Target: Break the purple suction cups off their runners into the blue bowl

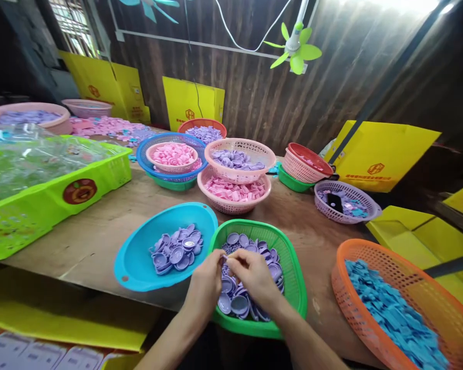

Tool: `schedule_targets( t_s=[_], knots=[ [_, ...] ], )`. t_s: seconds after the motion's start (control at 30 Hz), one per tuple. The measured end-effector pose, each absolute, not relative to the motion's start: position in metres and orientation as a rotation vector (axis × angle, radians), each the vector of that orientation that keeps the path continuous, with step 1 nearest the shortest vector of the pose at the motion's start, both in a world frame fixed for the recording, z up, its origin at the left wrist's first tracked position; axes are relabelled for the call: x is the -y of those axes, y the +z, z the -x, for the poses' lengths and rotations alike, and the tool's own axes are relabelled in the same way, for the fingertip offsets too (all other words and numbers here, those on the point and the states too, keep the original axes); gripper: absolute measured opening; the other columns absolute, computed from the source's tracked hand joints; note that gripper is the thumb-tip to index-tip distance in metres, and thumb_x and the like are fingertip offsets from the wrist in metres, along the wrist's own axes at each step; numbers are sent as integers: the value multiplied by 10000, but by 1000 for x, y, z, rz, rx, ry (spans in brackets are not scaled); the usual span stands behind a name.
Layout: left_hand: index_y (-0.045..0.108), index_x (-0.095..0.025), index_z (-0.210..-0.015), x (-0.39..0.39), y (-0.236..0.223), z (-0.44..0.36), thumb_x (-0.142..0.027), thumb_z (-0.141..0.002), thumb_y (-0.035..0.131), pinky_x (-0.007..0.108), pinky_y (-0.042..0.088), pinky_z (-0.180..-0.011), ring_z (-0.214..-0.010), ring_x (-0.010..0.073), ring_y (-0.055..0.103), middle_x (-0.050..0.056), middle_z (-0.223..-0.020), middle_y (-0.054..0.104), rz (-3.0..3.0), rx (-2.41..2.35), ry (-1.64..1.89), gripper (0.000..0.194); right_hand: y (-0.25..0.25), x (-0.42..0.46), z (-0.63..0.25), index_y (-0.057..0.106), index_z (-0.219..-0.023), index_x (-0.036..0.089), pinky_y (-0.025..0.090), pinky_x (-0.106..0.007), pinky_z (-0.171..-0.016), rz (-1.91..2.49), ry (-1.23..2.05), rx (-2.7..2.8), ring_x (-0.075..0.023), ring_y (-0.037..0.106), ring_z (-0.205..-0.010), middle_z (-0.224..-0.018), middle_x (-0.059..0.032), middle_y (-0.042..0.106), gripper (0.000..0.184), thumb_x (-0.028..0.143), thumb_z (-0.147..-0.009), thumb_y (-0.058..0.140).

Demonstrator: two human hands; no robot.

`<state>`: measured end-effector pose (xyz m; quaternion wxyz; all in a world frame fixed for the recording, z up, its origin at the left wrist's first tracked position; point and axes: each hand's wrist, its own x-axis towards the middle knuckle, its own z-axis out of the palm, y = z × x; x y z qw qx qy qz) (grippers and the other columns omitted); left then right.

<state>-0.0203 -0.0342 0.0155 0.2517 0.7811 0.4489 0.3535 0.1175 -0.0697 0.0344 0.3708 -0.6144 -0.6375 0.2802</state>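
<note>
My left hand (206, 282) and my right hand (254, 275) meet over the green basket (293, 257), both with fingers pinched. Between the fingertips shows a bit of a small purple plastic piece (225, 257); the rest of it is covered by my fingers. Below them, the basket holds a heap of purple round, shallow cup-like pieces (239, 304), partly hidden by my hands. Close by on the left, a blue oval basin (139, 252) touches or nearly touches the green basket and carries a smaller pile of similar purple pieces (176, 254).
An orange basket (355, 303) of blue pieces stands at the right. Farther back are stacked pink baskets (235, 205) and a lilac basket (345, 218) with a phone (335, 202) inside. A lime crate (61, 205) of clear plastic packaging sits left. Yellow boxes (193, 103) line the wall.
</note>
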Motion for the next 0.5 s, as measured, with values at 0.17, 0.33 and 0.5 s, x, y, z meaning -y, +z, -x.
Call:
schedule_targets(
  t_s=[0.17,0.33,0.5],
  knots=[
    [534,-173,-987,-27,15,83,-243,-853,342,271,419,-648,-721,180,576,53,-827,623,-2180,-1798,798,244,-2,25,-153,626,-787,172,400,-238,-685,1900,552,1909,-150,578,-743,-769,-31,645,184,185,-809,443],
    [415,-105,-1200,-42,0,89,-171,-782,442,368,406,-825,-1004,260,478,152,-1123,506,-2441,-1864,813,424,-41,4,-129,617,-898,168,395,-266,-739,1970,550,2055,-204,576,-869,-942,-86,629,223,137,-680,582],
    [421,-152,-1176,-38,2,17,-93,-827,335,283,433,-812,-936,169,533,88,-1025,552,-2601,-1234,775,364,-51,9,-120,627,-825,164,387,-264,-692,2017,590,2121,-204,599,-800,-834,-95,651,204,76,-717,477]
  ],
)
